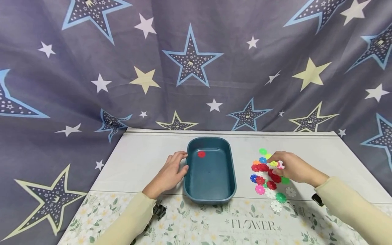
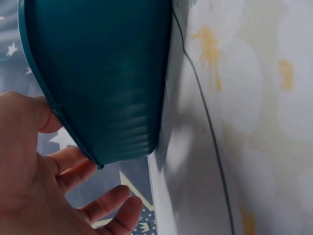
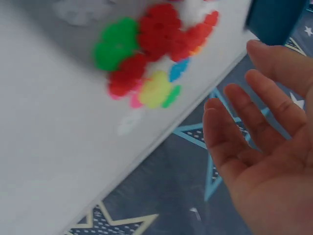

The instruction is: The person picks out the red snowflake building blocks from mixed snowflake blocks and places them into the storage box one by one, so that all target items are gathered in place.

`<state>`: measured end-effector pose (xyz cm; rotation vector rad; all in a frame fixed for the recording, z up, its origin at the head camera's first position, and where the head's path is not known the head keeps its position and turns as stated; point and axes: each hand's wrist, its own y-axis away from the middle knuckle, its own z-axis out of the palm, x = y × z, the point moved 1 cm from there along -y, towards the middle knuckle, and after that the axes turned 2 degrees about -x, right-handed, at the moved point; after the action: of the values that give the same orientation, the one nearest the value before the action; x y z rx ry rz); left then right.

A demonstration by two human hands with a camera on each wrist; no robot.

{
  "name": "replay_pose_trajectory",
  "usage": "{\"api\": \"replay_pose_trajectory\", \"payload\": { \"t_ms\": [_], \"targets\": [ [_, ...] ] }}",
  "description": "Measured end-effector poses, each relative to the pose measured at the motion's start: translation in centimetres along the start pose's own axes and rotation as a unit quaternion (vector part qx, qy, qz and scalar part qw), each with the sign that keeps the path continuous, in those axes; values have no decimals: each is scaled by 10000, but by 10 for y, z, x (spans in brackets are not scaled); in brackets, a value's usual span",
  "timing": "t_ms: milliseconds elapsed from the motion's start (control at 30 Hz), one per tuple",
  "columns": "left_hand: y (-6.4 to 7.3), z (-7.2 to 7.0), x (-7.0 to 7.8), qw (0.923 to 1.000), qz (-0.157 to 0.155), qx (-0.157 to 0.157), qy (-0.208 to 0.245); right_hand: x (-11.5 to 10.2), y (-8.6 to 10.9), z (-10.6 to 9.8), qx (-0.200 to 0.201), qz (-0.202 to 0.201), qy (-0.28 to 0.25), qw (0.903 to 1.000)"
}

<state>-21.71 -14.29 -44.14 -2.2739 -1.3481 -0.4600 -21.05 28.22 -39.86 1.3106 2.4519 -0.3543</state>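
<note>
A deep dark-teal plastic bin [image 1: 209, 177] stands mid-table, and one red snowflake disc [image 1: 201, 154] lies inside it near the far end. My left hand [image 1: 171, 172] rests against the bin's left rim; in the left wrist view its thumb and some fingertips meet the rim while the other fingers spread loosely. To the right lies a loose pile of colored plastic snowflake discs [image 1: 260, 180], several of them red. Over the pile's right side is my right hand [image 1: 291, 166]. The right wrist view shows its fingers [image 3: 234, 98] apart and loosely bent, with nothing between them.
White snowflake discs [image 1: 276, 206] and a green disc [image 1: 280, 197] lie at the pile's near edge. A flower-printed cover [image 1: 196, 224] spans the front of the white table [image 1: 147, 149]. Behind hangs a grey curtain [image 1: 232, 92] with stars.
</note>
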Motion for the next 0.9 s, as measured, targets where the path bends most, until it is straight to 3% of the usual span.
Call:
{"api": "replay_pose_trajectory", "payload": {
  "t_ms": [167,567,900],
  "targets": [
    [1,-1,-1,10000,22,8,4,11,5,15,-150,90,-45,9998],
    [0,0,0,9999,115,79,-21,20,-11,39,129,162,-93,9997],
    [0,0,-1,10000,67,5,-31,20,-18,46,428,438,68,9981]
  ]
}}
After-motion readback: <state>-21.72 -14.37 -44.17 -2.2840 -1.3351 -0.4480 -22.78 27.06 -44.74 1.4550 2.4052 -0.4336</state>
